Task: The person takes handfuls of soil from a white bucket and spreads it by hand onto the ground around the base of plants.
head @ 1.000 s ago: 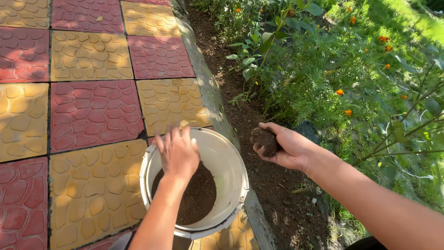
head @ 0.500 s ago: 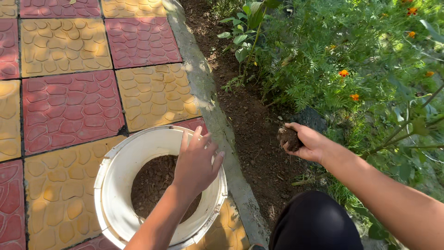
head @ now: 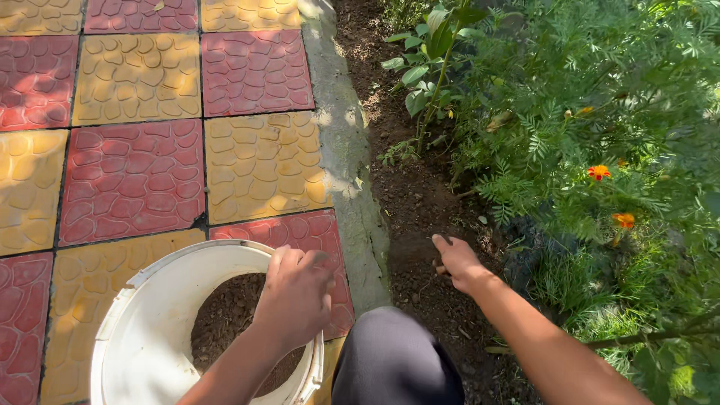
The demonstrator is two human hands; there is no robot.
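A white plastic bucket point(head: 131, 322) with dark soil point(head: 225, 322) in its bottom stands on the paving at the lower left. My left hand point(head: 296, 296) rests over its right rim, fingers curled on the edge. My right hand point(head: 456, 262) is lowered palm down onto the dark earth of the flower bed point(head: 409, 195), just right of the concrete curb point(head: 345, 165). Its fingers are curled against the ground, and anything under the palm is hidden. My knee in dark cloth point(head: 394, 360) shows between the two arms.
Red and yellow patterned paving tiles point(head: 135, 180) cover the left side. Dense green plants with orange flowers point(head: 600, 172) fill the right, close to my right hand. A broad-leaved plant point(head: 431, 67) grows at the bed's far end.
My right hand, which held a clump of soil in the air, has dropped to the earth of the bed. My left hand stays on the bucket rim. The view has shifted.
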